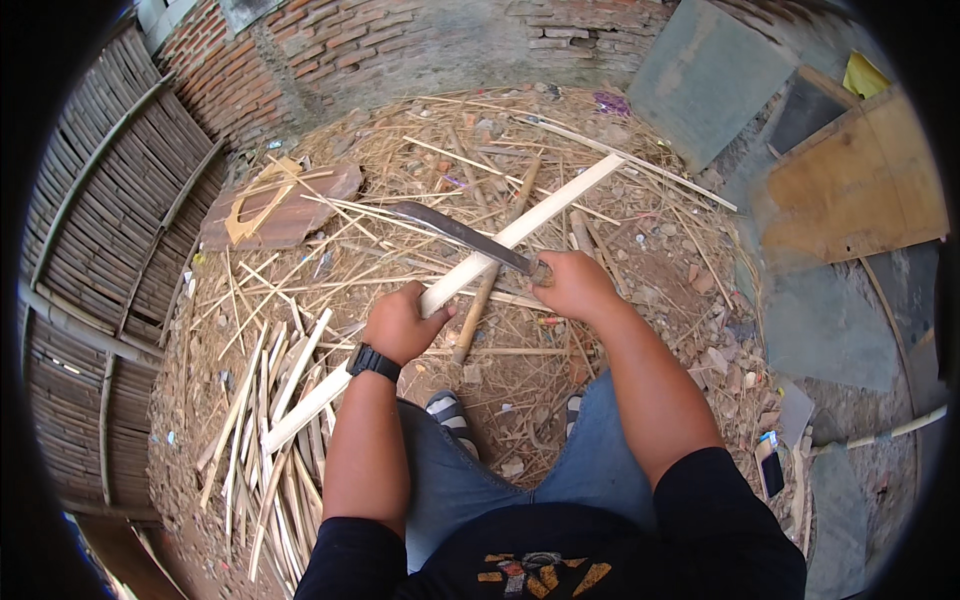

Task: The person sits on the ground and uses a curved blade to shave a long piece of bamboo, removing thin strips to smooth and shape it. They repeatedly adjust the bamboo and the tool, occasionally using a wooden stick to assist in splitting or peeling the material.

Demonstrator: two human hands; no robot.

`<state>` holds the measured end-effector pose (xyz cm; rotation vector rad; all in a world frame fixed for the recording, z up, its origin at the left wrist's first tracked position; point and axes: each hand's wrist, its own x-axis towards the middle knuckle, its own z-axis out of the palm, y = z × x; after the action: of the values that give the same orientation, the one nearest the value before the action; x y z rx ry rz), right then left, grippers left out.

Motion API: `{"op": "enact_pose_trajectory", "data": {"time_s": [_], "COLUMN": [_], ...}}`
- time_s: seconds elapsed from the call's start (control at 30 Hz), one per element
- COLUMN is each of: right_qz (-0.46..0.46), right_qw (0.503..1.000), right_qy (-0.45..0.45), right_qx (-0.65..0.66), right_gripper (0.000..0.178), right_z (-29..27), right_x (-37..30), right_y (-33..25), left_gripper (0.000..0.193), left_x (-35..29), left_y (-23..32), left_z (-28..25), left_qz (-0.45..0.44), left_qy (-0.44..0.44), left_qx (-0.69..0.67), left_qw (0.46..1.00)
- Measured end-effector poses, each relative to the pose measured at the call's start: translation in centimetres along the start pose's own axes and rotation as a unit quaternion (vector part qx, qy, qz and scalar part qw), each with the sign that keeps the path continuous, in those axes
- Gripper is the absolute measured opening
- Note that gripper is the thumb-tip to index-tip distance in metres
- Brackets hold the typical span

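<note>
A long pale bamboo strip (565, 200) slants from my lower left up to the far right. My left hand (402, 325) is closed around it near its middle, and its lower end passes beside my left forearm. My right hand (576, 286) grips the handle of a machete (460, 231). The dark, curved blade points to the far left and crosses the strip; whether it touches the strip I cannot tell. Below the strip, a round wooden stick (480, 305) lies on the ground between my hands.
A pile of split strips (265, 420) lies at my left. Thin slivers cover the ground, with a brown board (285, 205) at far left. A bamboo wall (110, 220) stands left, a brick wall (400, 50) behind. Sheets and a plywood panel (850, 180) lean right, near a phone (770, 468).
</note>
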<state>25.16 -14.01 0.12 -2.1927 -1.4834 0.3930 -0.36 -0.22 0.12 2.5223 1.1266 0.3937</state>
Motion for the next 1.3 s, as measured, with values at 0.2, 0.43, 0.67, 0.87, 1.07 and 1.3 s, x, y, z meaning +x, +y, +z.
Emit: {"op": "enact_pose_trajectory", "data": {"time_s": [0.2,0.43,0.67,0.87,1.07,1.3], "right_qz": [-0.016,0.031,-0.023,0.049,0.007,0.016], "right_qw": [1.0,0.997,0.999,0.99,0.997,0.994], "right_qy": [0.0,0.051,0.021,0.09,0.008,0.079], "right_qx": [0.025,0.057,0.036,0.092,0.076,0.073], "right_gripper": [0.042,0.047,0.046,0.038,0.041,0.041], "right_z": [-0.7,-1.0,-1.6,-1.6,-1.3,-1.3], "right_x": [0.0,0.2,-0.2,0.9,-0.4,0.7], "right_y": [1.0,2.4,0.9,4.1,0.3,3.5], "left_gripper": [0.043,0.038,0.038,0.037,0.037,0.037], "left_x": [0.4,0.3,0.1,0.3,0.2,0.3], "left_y": [0.1,0.5,-0.4,0.6,-0.1,0.0], "left_z": [0.2,-0.1,0.3,-0.1,0.3,0.2], "left_qz": [0.008,-0.007,0.01,-0.006,0.01,-0.014], "left_qy": [0.043,0.066,0.098,0.095,0.113,0.104], "left_qx": [0.0,-0.006,-0.019,0.002,-0.017,-0.023], "left_qw": [0.999,0.998,0.995,0.995,0.993,0.994]}}
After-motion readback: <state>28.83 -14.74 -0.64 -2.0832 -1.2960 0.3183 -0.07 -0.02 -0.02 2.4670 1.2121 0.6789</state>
